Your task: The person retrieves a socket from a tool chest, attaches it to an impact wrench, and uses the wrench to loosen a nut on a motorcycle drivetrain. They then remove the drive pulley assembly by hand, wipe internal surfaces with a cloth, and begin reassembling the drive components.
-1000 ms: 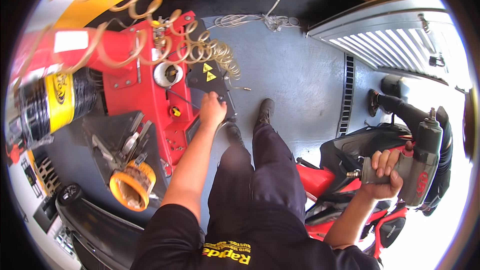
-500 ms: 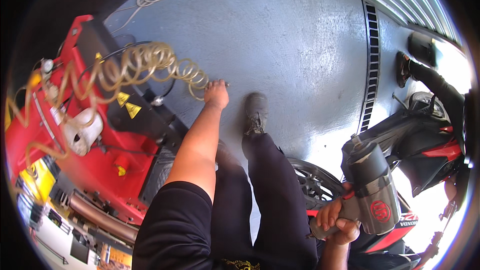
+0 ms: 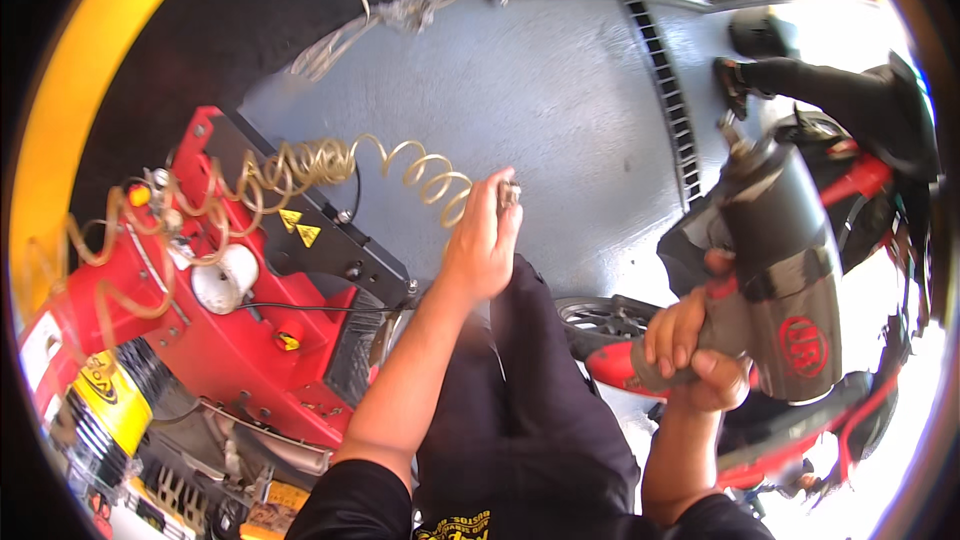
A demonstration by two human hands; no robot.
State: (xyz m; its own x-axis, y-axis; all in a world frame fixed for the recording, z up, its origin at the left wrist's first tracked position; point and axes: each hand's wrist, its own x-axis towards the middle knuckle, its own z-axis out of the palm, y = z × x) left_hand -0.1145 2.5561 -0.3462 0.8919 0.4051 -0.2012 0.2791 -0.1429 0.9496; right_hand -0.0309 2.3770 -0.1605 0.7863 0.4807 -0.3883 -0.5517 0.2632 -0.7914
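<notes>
My left hand (image 3: 478,258) is closed around the end of a coiled yellowish air hose (image 3: 322,158), held out in front of my thighs. A metal coupler (image 3: 510,192) pokes out past its fingers. The hose's loops stretch from there to the red machine on the left. On the right, my right hand (image 3: 690,352) grips the handle of a grey and black air impact wrench (image 3: 785,255). The wrench is upright, its square drive tip at the top. The red butt of its handle points left toward my left hand, and the two hands are apart.
At left stands a red and black workshop machine (image 3: 250,340) with a white cup on it. A yellow post (image 3: 85,70) curves along the far left. Motorcycle parts and a wheel (image 3: 605,315) lie right. Another person's leg (image 3: 820,85), a floor grate (image 3: 668,100) and bundled cables (image 3: 400,15) are farther off.
My left hand has come up and right with the hose end, stretching the coils. The impact wrench has risen, and its red handle butt now shows. My view has shifted.
</notes>
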